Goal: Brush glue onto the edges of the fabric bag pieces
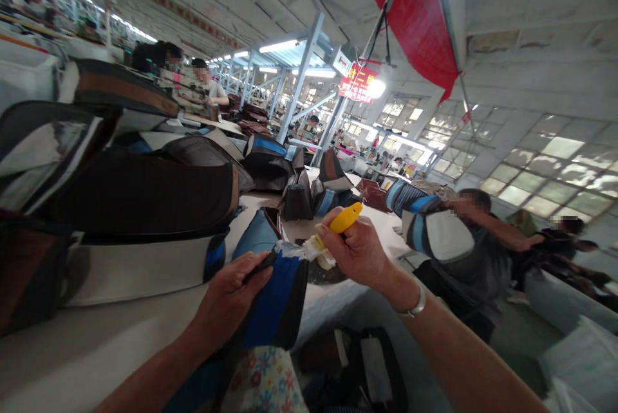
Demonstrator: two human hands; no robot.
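Observation:
My right hand is closed round the yellow handle of a brush. The white-coated bristles touch the top edge of a blue and black fabric piece, where a white paste is smeared. My left hand pinches that same piece near its upper left edge, thumb on the near side. Directly behind the piece stands a lighter blue and dark panel. Under the brush, partly hidden by my right hand, is a dark, stained container or patch on the table.
Stacked black, white and brown sewn pieces fill the left of the white table. More pieces lie at the back. To the right a person carries a bundle of panels. Dark pieces lie below the table edge.

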